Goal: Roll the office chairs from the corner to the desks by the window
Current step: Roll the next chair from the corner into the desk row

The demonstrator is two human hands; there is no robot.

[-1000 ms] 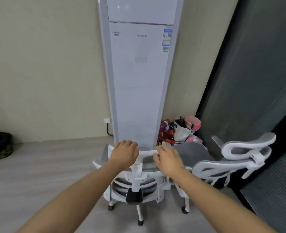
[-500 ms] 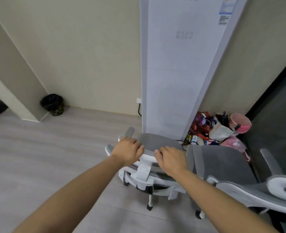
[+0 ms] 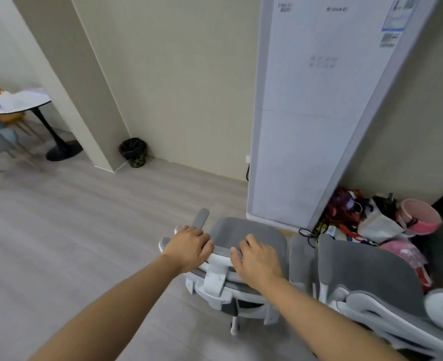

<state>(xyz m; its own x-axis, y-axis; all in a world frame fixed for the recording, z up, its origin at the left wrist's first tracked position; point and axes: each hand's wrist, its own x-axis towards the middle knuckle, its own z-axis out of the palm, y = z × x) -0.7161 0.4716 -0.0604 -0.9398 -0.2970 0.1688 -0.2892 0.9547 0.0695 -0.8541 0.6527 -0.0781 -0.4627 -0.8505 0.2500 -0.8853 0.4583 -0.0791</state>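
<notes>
Here, a tall white cabinet unit (image 3: 316, 113) is seen filling the corner, with a second office chair (image 3: 371, 277) left parked just beside it, against a heap of bags (image 3: 379, 217). The first office chair (image 3: 243, 251) is gripped by the top of its backrest, close in front of the unit: the left hand (image 3: 189, 247) and the right hand (image 3: 258, 259) are each curled over the rim. No desks or window are shown; the task is judged barely begun.

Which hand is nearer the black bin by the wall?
Left. The left hand grips the chair top on the bin's side; the right hand sits farther right.
</notes>
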